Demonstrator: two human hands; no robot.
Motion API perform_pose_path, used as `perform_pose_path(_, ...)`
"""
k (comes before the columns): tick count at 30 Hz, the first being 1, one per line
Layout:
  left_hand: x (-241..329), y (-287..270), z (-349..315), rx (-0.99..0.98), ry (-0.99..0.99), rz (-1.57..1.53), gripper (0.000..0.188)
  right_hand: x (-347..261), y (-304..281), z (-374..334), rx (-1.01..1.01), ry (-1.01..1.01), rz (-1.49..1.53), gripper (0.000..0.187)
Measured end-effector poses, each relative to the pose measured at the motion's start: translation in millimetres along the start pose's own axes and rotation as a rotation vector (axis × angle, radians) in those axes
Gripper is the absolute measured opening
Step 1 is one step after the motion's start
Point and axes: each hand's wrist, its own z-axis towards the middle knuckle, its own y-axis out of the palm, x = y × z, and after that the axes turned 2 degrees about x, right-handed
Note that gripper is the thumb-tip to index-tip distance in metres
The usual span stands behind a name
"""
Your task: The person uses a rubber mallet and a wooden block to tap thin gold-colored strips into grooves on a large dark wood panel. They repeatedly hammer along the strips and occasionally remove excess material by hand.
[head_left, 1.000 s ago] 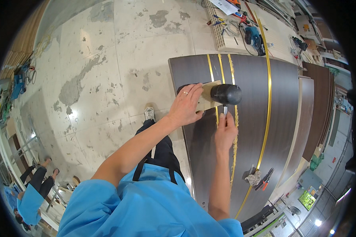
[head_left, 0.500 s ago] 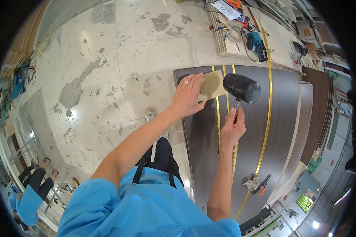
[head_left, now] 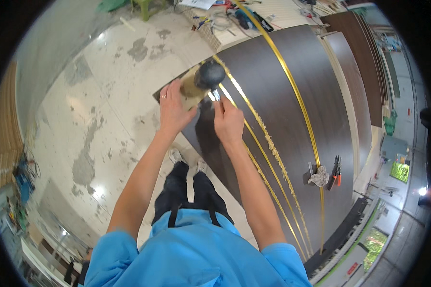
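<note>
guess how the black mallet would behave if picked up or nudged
The mallet is probably head-heavy, since its bulky black head dwarfs the slim metal shaft. Laid down and nudged, it might rock or roll slightly, given the head's rounded outline. The shaft looks rigid, so it likely wouldn't flop.

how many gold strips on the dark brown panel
4 on the dark brown flat panel: a long, shiny gold strip at right; leftward, a rough-edged gold strip, thin middle gold strip and thin leftmost gold strip. Others may be hidden.

Room over the dark panel right of the right hand, up to a gold strip, rag and pliers
</note>
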Motion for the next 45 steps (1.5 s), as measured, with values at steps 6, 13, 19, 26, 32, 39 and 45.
perform_pose_path(6,28.1,8.2,-48.2,-0.088,0.185,-0.074,0.101,2.8,-37.0,-84.9,0.043,0.371,0.314,0.029)
perform_pose_path(13,84.7,42.1,-83.4,-0.171,0.185,-0.121,0.09,44.0,-104.6,-119.4,0.127,0.431,0.271,0.026)
perform_pose_path(19,81.6,43.9,-56.7,-0.155,0.181,-0.077,0.087,48.0,-125.8,-87.5,0.237,0.269,0.315,0.027)
perform_pose_path(26,78.1,43.0,-50.4,-0.155,0.148,-0.111,0.086,46.4,-85.1,-52.6,0.179,0.042,-0.013,0.028)
perform_pose_path(32,72.4,39.7,-46.5,-0.126,0.101,-0.094,0.084,43.7,-80.9,-40.9,0.126,0.22,0.11,0.027)
perform_pose_path(39,49.4,30.1,-14.0,-0.083,0.032,-0.082,0.081,38.4,-50.5,-6.5,-0.014,0.121,-0.067,0.024)
perform_pose_path(45,37.3,25.3,4.7,-0.055,0.018,-0.064,0.081,27.7,-38.3,8.7,0.08,0.023,0.041,0.025)
